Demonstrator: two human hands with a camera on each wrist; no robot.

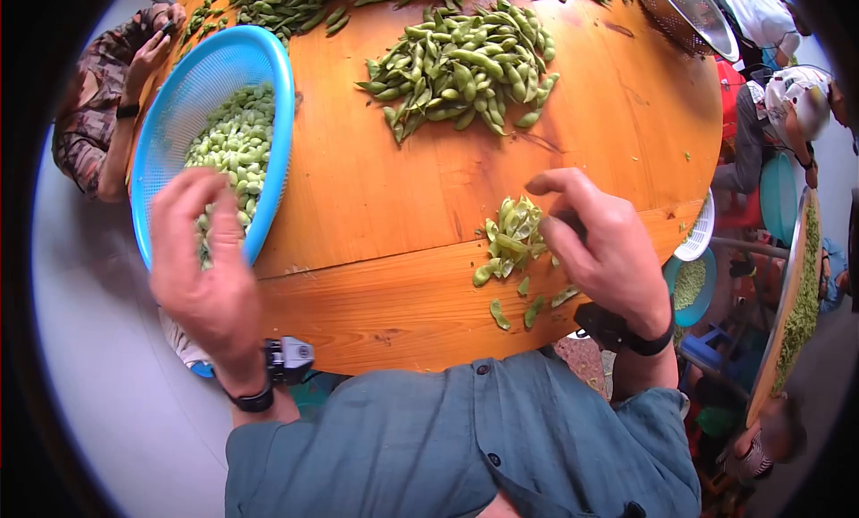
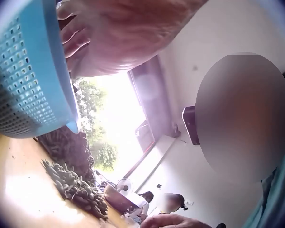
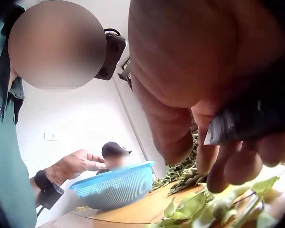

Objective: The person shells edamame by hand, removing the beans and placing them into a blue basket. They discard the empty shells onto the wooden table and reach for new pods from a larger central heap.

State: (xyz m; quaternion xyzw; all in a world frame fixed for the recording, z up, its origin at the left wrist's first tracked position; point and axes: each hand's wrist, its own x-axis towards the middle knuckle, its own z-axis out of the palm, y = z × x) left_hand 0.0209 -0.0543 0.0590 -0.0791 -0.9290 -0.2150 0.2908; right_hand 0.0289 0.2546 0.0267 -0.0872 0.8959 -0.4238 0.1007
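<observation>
My left hand (image 1: 208, 263) hovers over the near rim of a blue plastic basket (image 1: 284, 115), fingers loosely bent, nothing visible between them. Shelled green beans (image 1: 242, 138) lie inside the basket. My right hand (image 1: 604, 241) hangs palm down just above a small heap of split, empty bean pods (image 1: 512, 236), its fingers loosely curved and holding nothing visible. In the right wrist view, a dark wrap (image 3: 251, 111) covers part of the right thumb. A larger pile of full green pods (image 1: 470, 66) sits farther back on the wooden table (image 1: 358, 187).
More pods (image 1: 304, 4) spread along the table's far edge. A metal colander (image 1: 693, 17) stands at the back right. A person's arms (image 1: 134, 80) rest beyond the basket on the left. Several people and another table (image 1: 787, 294) with green produce appear to the right.
</observation>
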